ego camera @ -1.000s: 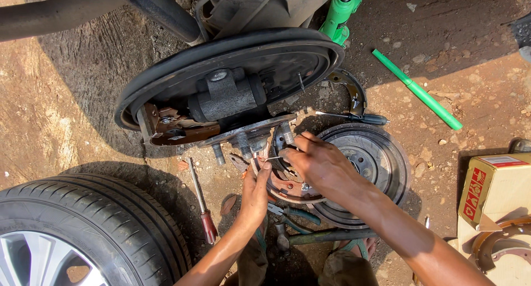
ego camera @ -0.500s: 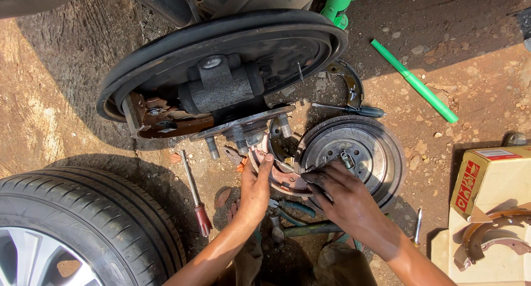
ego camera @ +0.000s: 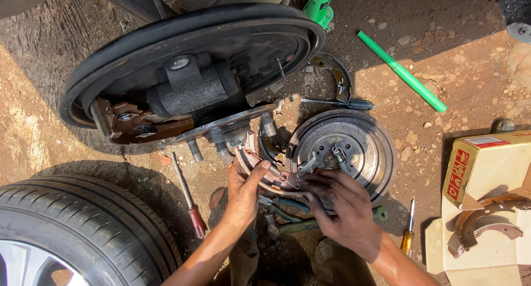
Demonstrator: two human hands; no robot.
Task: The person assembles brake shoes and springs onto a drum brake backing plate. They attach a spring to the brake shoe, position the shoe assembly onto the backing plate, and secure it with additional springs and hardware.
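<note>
Hands: your left hand (ego camera: 243, 189) grips the near end of the curved brake shoe (ego camera: 264, 172), thumb hooked over its rim; your right hand (ego camera: 338, 206) lies flat, fingers spread narrow, over the shoe's other end — whether it pinches anything, you cannot tell.
Shoe position: just below the wheel hub (ego camera: 218, 134), between the hub studs and the brake drum (ego camera: 343, 153) on the ground.
Long axis: the arc runs left to right across both palms, curving toward the drum.
Nearer hand: left — it alone shows a firm hold.
Spring: a small coil (ego camera: 338, 156) sits beyond your right fingertips, on the drum face.
Nearby: red-handled screwdriver (ego camera: 189, 200) left of your left wrist; tyre (ego camera: 83, 236) further left.
</note>
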